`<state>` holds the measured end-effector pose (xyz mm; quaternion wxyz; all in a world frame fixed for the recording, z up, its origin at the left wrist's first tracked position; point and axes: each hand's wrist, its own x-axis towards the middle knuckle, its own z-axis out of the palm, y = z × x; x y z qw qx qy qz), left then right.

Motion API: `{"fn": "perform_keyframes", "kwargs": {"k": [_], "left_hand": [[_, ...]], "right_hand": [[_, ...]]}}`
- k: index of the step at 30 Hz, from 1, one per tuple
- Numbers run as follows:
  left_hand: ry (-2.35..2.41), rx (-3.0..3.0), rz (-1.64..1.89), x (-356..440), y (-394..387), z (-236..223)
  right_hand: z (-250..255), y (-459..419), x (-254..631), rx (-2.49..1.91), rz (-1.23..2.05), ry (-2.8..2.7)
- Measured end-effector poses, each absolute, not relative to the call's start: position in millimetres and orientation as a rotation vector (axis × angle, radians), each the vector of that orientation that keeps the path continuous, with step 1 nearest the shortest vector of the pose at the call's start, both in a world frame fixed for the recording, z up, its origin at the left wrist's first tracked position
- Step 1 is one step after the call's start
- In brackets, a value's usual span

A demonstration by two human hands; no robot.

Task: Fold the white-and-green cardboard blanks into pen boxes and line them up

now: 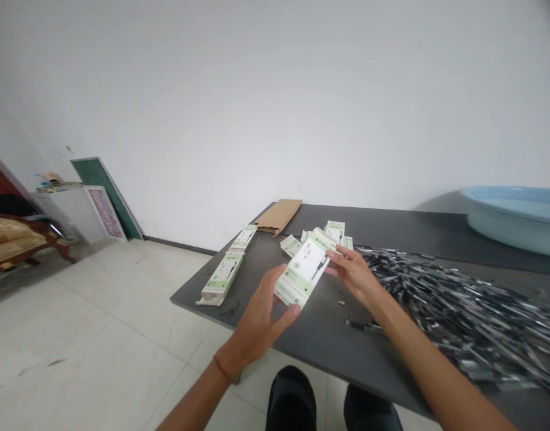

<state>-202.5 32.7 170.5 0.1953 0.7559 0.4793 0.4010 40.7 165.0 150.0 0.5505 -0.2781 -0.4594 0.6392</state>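
Both hands hold one long white-and-green box (305,269) above the dark grey table (328,335). My left hand (260,320) grips its near end, thumb under the lower edge. My right hand (353,273) pinches its far end with the fingers closed on it. Stacks of the same boxes (223,276) lie in a row along the table's left edge, and a few more boxes (335,231) stand behind the held one. A big heap of black-and-silver pens (463,311) spreads over the table to the right of my right forearm.
A flat brown cardboard piece (279,215) lies at the table's far left corner. A light blue basin (517,216) sits at the far right. One loose pen (362,325) lies near the front edge. On the tiled floor to the left stand a wooden sofa (14,239) and leaning picture frames (105,209).
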Motion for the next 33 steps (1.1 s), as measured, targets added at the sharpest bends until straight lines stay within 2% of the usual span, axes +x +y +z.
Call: {"fn": "perform_keyframes", "kwargs": {"k": [4, 9, 17, 25, 33], "left_hand": [[1.198, 2.206, 1.181, -209, 23, 177], [1.323, 2.347, 1.254, -211, 22, 180], [1.570, 2.723, 1.026, -227, 16, 193], [1.770, 2.770, 1.350, -231, 19, 214], [1.476, 2.998, 1.504, -221, 3, 224]], "right_hand": [[146, 166, 36, -0.673, 1.577, -1.041], [141, 163, 29, -0.687, 1.617, -0.992], [145, 158, 27, -0.712, 1.635, -1.034], [147, 147, 26, -0.691, 1.633, -1.313], [128, 154, 11, -0.668, 1.429, -1.523]]}}
